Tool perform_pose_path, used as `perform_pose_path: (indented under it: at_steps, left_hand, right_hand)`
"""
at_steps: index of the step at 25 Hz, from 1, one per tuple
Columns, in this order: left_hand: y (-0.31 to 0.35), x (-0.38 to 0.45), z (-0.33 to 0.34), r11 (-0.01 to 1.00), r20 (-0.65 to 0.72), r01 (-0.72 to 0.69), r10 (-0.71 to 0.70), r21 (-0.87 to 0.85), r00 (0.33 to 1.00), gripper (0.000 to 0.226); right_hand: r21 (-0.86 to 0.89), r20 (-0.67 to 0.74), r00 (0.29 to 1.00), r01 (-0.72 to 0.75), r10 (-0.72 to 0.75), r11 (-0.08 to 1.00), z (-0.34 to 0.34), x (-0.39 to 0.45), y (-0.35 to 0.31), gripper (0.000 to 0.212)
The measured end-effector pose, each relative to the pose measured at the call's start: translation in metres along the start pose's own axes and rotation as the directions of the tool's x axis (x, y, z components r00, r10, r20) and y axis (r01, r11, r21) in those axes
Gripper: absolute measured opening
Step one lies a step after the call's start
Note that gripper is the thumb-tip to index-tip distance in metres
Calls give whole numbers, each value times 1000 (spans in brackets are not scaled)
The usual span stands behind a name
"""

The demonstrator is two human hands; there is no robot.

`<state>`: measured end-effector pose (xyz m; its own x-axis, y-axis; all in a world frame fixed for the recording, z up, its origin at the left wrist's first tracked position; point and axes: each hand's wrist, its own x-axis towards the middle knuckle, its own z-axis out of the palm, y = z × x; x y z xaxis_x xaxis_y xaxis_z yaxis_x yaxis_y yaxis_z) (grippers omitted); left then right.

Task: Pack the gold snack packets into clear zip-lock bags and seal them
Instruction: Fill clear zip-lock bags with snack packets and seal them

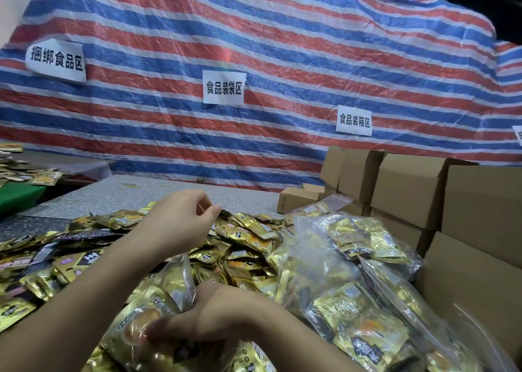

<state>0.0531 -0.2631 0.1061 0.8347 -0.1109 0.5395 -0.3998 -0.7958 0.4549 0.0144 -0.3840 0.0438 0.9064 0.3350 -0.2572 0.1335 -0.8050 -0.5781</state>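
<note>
A big heap of gold snack packets (243,241) covers the table in front of me. My left hand (180,219) hovers over the far part of the heap with its fingers loosely curled, and I see nothing in them. Low in the view, my right hand (203,315) grips a clear zip-lock bag (172,281) that holds gold packets, its thumb pressed across the bag's front. The bag's mouth stands up between my two forearms; I cannot tell whether it is sealed.
Several filled clear bags (370,244) lie piled at the right, against stacked cardboard boxes (409,190). The grey speckled table (118,193) runs to a striped red, white and blue tarp (254,46) bearing paper signs. More packets lie on a table at far left (25,174).
</note>
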Motion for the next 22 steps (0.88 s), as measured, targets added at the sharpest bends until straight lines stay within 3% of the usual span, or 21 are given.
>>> perform_pose_path:
  at_steps: [7, 10, 13, 15, 18, 22]
  left_hand:
    - [2, 0, 1, 1000, -8, -5, 5, -23, 1000, 23]
    - [5, -1, -2, 988, -218, -52, 20, -144, 976, 20]
    - [10, -3, -6, 964, -399, -152, 55, -217, 915, 16]
    - [12, -5, -6, 956, -412, -177, 67, -235, 909, 17]
    - [13, -8, -1, 950, -379, -185, 80, -250, 922, 17]
    - [18, -13, 9, 942, -325, -212, 122, -260, 938, 12]
  right_hand:
    - [254, -24, 997, 82, -79, 964, -4, -5, 5, 31]
    - [280, -68, 995, 89, -73, 956, -34, -12, 9, 36]
    - [261, -249, 968, 85, -18, 961, -84, -18, 22, 37]
    - [316, -412, 908, 62, 78, 947, -121, -21, 35, 42]
    - [358, -641, 734, 29, 223, 933, -174, -25, 64, 48]
    - [388, -775, 545, 12, 319, 922, -230, -38, 116, 59]
